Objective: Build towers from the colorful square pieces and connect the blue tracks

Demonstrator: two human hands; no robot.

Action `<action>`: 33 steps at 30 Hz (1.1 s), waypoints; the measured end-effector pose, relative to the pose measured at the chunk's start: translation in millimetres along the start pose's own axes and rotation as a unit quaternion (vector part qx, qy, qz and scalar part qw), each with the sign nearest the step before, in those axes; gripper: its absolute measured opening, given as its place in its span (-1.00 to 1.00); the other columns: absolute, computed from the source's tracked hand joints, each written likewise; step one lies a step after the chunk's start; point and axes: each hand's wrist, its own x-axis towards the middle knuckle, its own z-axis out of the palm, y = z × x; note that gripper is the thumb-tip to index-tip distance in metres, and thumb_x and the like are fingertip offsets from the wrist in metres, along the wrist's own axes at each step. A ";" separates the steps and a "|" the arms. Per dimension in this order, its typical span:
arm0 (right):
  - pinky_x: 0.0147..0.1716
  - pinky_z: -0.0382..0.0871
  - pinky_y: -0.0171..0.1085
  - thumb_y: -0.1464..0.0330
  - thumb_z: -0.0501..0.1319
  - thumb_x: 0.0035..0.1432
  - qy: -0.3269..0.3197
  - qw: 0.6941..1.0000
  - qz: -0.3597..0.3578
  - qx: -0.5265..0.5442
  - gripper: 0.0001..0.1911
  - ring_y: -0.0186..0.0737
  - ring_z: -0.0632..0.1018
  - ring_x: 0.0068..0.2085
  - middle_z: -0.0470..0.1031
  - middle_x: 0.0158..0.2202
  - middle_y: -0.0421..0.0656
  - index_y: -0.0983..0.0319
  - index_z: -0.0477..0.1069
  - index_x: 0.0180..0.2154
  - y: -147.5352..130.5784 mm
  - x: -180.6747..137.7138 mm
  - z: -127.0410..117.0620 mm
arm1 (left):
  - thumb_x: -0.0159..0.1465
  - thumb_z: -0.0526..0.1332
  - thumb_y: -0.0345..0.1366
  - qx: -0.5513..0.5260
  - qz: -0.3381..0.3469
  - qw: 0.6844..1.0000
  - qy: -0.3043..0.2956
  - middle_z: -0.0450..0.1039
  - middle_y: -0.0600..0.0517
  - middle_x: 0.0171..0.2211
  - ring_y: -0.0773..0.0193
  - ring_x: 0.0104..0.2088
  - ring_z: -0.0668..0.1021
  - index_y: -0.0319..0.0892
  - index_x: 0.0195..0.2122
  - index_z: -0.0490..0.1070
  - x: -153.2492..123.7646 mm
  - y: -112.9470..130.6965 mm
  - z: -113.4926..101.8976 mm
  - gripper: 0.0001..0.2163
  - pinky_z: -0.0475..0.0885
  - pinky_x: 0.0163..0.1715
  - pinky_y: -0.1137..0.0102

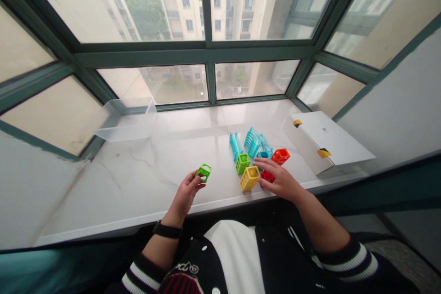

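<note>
My left hand (188, 188) pinches a small green open-frame toy block (204, 172), raised a little above the white marble sill. Over on the right, my right hand (280, 181) is spread above a group of toy pieces, its fingers apart. Below its palm sits a red block (267, 177), partly covered by the hand. A yellow block (250, 179) stands by the thumb; whether they touch I cannot tell. Another green block (243, 164) is just behind the yellow one. An orange-red block (280, 156) lies beyond the knuckles.
Clear blue pieces, including a straight tube (236, 146) and a curved one (252, 142), lie behind the blocks. A white box (330, 142) with yellow-and-black tabs stands at right. A transparent plastic bin (132, 121) sits at back left. The windows' green frame (193, 59) borders the sill (138, 179).
</note>
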 end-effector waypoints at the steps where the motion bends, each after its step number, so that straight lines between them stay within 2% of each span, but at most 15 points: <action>1: 0.35 0.39 0.17 0.29 0.30 0.35 0.011 1.000 -0.001 -0.001 -0.45 0.11 0.46 0.35 0.40 0.38 -0.04 0.03 0.40 0.33 -1.6 0.5 -0.3 | 0.13 0.50 0.06 -0.010 -0.005 1.000 -0.013 0.62 -0.16 0.00 0.08 -0.08 0.66 -0.17 0.06 0.53 -1.7 1.5 4.0 -0.44 0.57 -0.02 0.16; 9: 0.31 0.42 0.14 0.28 0.25 0.40 0.119 0.991 -0.066 -0.009 -0.55 0.12 0.49 0.28 0.49 0.24 -0.02 0.02 0.44 0.28 -32.9 14.0 5.2 | 0.19 0.44 0.07 -0.013 -0.008 0.994 -0.109 0.60 -0.17 -0.01 0.04 -0.11 0.67 -0.12 0.04 0.49 -12.6 15.6 31.7 -0.50 0.58 -0.02 0.11; 13: 0.25 0.46 0.11 0.25 0.32 0.36 0.104 0.988 -0.111 -0.020 -0.51 0.12 0.53 0.21 0.52 0.16 0.00 0.01 0.42 0.28 -53.9 25.0 16.9 | 0.16 0.48 0.02 -0.010 -0.017 0.987 -0.162 0.60 -0.17 -0.04 0.06 -0.13 0.66 -0.14 0.04 0.48 -18.1 26.0 55.5 -0.48 0.57 -0.03 0.13; 17: 0.22 0.47 0.16 0.25 0.39 0.30 0.079 0.985 -0.151 -0.031 -0.37 0.13 0.54 0.18 0.51 0.17 0.01 0.03 0.34 0.34 -66.2 33.3 32.5 | 0.19 0.51 -0.09 -0.060 -0.025 0.977 -0.201 0.59 -0.08 -0.10 0.20 -0.19 0.63 -0.14 -0.01 0.50 -26.2 32.3 84.9 -0.57 0.55 -0.08 0.26; 21: 0.16 0.53 0.09 0.37 0.33 0.33 0.119 0.983 -0.139 -0.008 -0.43 0.05 0.57 0.13 0.52 0.12 0.00 0.06 0.34 0.32 -70.0 36.9 40.0 | 0.24 0.50 -0.09 -0.078 -0.001 0.978 -0.194 0.57 0.00 -0.20 0.29 -0.26 0.60 -0.16 -0.05 0.49 -32.5 33.0 103.5 -0.62 0.51 -0.14 0.33; 24: 0.15 0.54 0.07 0.39 0.34 0.32 0.118 0.986 -0.117 0.013 -0.44 0.06 0.58 0.13 0.54 0.11 0.00 0.07 0.34 0.31 -70.8 37.2 38.5 | 0.22 0.53 -0.08 -0.062 0.038 0.982 -0.177 0.60 0.00 -0.22 0.27 -0.27 0.61 -0.15 0.01 0.45 -33.7 33.9 107.4 -0.55 0.51 -0.13 0.32; 28: 0.11 0.57 0.04 0.31 0.38 0.32 0.097 0.990 -0.088 0.049 -0.46 0.05 0.62 0.08 0.58 0.07 -0.01 0.08 0.36 0.29 -72.8 36.8 35.9 | 0.21 0.54 -0.14 -0.035 0.069 0.982 -0.170 0.63 -0.03 -0.13 0.16 -0.10 0.65 -0.09 0.15 0.40 -33.3 36.5 107.9 -0.45 0.52 -0.01 0.26; 30: 0.10 0.58 0.01 0.28 0.38 0.33 0.088 0.991 -0.085 0.060 -0.46 0.03 0.63 0.07 0.58 0.06 -0.02 0.09 0.37 0.28 -73.6 36.8 36.2 | 0.23 0.52 -0.13 -0.012 0.091 0.982 -0.162 0.63 -0.07 -0.04 0.11 -0.01 0.64 -0.10 0.15 0.42 -32.9 37.0 107.9 -0.48 0.52 0.04 0.24; 33: 0.14 0.56 0.01 0.27 0.36 0.34 0.082 0.991 -0.088 0.055 -0.46 0.03 0.60 0.12 0.56 0.10 -0.01 0.08 0.36 0.30 -73.1 37.6 36.3 | 0.25 0.50 -0.10 0.042 0.128 0.980 -0.145 0.62 -0.09 -0.01 0.10 -0.01 0.64 -0.12 0.12 0.44 -31.6 36.7 107.3 -0.52 0.53 0.05 0.21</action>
